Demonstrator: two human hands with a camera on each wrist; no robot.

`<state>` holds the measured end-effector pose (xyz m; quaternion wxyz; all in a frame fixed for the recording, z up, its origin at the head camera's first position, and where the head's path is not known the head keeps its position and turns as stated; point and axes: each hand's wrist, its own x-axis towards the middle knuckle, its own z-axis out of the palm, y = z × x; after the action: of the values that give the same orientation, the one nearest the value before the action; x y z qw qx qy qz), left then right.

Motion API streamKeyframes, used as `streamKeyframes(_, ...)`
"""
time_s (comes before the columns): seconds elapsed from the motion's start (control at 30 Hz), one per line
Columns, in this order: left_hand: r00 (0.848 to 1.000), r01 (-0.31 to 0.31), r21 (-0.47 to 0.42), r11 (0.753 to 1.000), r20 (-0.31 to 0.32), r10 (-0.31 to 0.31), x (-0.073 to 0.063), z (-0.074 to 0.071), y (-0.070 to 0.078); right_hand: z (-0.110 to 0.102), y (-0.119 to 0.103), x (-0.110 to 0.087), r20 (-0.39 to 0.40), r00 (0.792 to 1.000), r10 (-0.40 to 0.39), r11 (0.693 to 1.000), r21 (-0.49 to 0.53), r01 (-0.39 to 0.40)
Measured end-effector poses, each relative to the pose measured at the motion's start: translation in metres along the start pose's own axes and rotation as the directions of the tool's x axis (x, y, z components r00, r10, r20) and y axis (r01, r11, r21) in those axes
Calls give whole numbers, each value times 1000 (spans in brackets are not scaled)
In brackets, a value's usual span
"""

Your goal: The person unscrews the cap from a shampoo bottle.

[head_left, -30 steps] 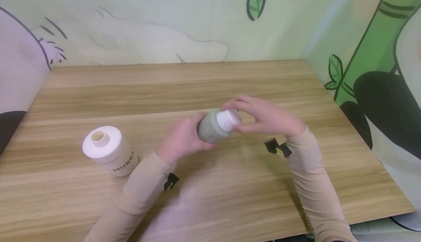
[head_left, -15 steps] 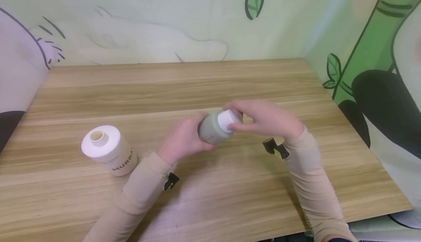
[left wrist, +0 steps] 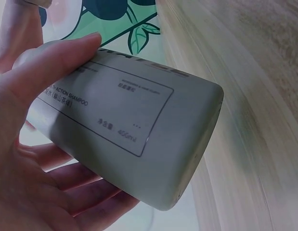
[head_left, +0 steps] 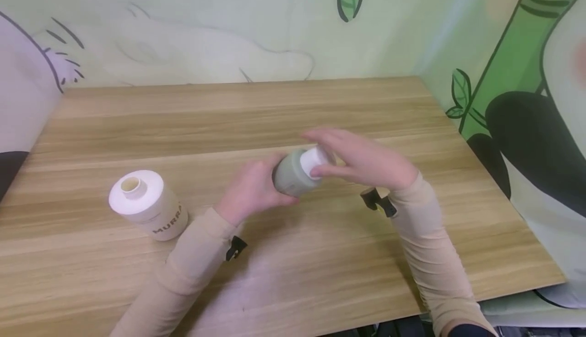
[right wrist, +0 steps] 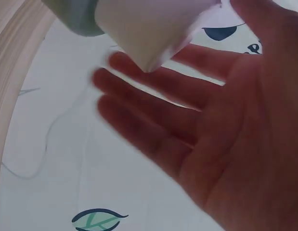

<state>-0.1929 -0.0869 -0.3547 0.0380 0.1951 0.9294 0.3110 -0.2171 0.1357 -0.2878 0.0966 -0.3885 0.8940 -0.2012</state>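
Observation:
A grey-green shampoo bottle [head_left: 293, 175] with a white cap [head_left: 315, 161] is tilted above the table, its cap end toward the right. My left hand [head_left: 252, 187] grips the bottle's body. In the left wrist view the thumb [left wrist: 67, 55] presses the printed side of the bottle [left wrist: 134, 110], and the fingers curl beneath. Beside the cap, my right hand [head_left: 366, 159] has its fingers stretched out, with the thumb at the cap's near side. The right wrist view shows these fingers [right wrist: 144, 110] nearly straight and spread behind the cap [right wrist: 144, 29].
A larger white bottle [head_left: 148, 204] with brown lettering and an uncapped neck stands upright on the wooden table [head_left: 293, 265], left of the left forearm. Painted walls [head_left: 206, 31] border the table's back and right side. Each wrist bears a small black device.
My right hand's fingers have straightened and lifted away from the cap they were bent around. The left hand still grips the bottle in about the same place. The head view has shifted slightly.

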Motion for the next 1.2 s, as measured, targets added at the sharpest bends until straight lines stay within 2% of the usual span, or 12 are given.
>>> streamKeyframes(0.1,1000,5,14,1000,12,-5,0,0,0,0,-2,-1,31,998,61,998,-25,-60)
streamKeyframes(0.2,1000,4,12,1000,20,-5,1,1,0,-1,-3,-3,43,997,63,997,-55,-61)
streamKeyframes(0.3,1000,-1,8,1000,28,0,1,2,0,-1,-3,-4,30,999,19,997,-81,-16)
streamKeyframes(0.4,1000,1,0,1000,31,-1,1,1,0,-2,-2,-5,8,998,-63,994,-93,63)
streamKeyframes(0.47,1000,-2,-1,1000,28,2,1,0,1,-2,-2,-5,2,994,-110,991,-75,110)
streamKeyframes(0.53,1000,-4,0,1000,23,4,1,0,0,-2,-1,-4,10,992,-123,992,-39,124)
streamKeyframes(0.73,999,-11,8,1000,31,11,0,0,2,-2,0,-4,58,998,34,999,-3,-33)
streamKeyframes(0.8,999,-9,6,1000,36,8,0,1,2,-2,0,-5,72,996,53,999,-16,-52)
streamKeyframes(0.9,999,-6,3,1000,38,5,0,2,2,-2,1,-5,76,997,25,999,-48,-22)
streamKeyframes(1.03,999,-11,-5,1000,36,11,0,2,1,-3,2,-6,59,996,-70,994,-84,75)
streamKeyframes(1.1,999,-10,-11,1000,36,11,0,2,1,-3,2,-6,54,993,-103,992,-66,106)
streamKeyframes(1.2,999,-5,-17,1000,40,5,0,1,1,-4,1,-6,41,997,-66,998,-15,66)
